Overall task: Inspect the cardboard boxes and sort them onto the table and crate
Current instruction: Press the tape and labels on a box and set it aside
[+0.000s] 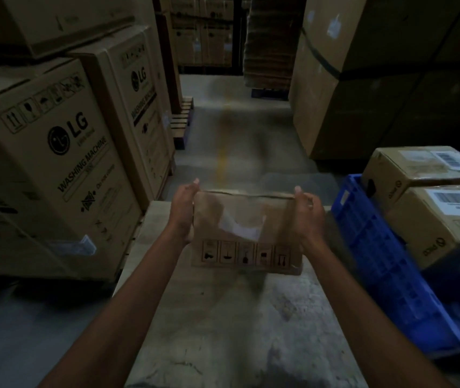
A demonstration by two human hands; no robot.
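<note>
A small brown cardboard box with a torn white label and a row of handling symbols is held over the pale table. My left hand grips its left side and my right hand grips its right side, fingers curled over the far edge. The box is blurred. A blue plastic crate stands to the right of the table, with two taped cardboard boxes in or on it, each with a barcode label.
Large washing machine cartons are stacked on the left, close to the table's edge. Tall brown cartons rise at the right rear. A concrete aisle with a faded yellow line runs ahead between them, with pallets at the far end.
</note>
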